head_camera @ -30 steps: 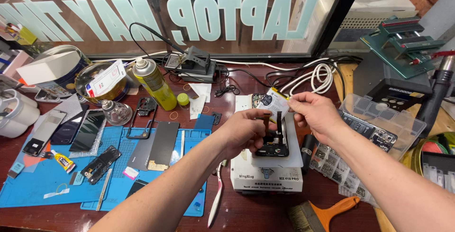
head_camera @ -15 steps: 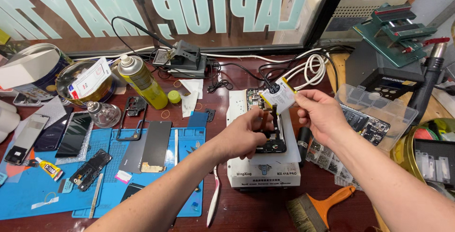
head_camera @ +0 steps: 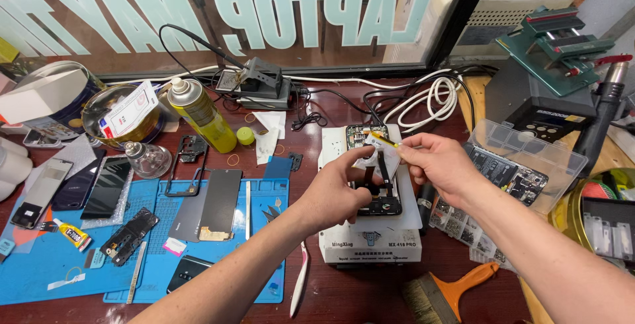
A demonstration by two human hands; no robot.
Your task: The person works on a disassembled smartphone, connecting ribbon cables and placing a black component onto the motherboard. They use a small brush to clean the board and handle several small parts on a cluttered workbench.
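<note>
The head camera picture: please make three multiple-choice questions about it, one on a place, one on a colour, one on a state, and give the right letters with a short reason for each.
1. Where does the opened phone lie?
A. on the white box-shaped device
B. on the blue mat
C. in the clear plastic box

2. What colour is the spray can?
A. red
B. yellow-green
C. black

3. What is the right hand doing?
A. resting flat on the table
B. holding the brush
C. pinching a small pale sheet over the phone

Answers: 1 A, the phone rests on the white device. 2 B, its body is yellow-green. 3 C, its fingertips grip the sheet, while the left hand touches the phone.
</note>
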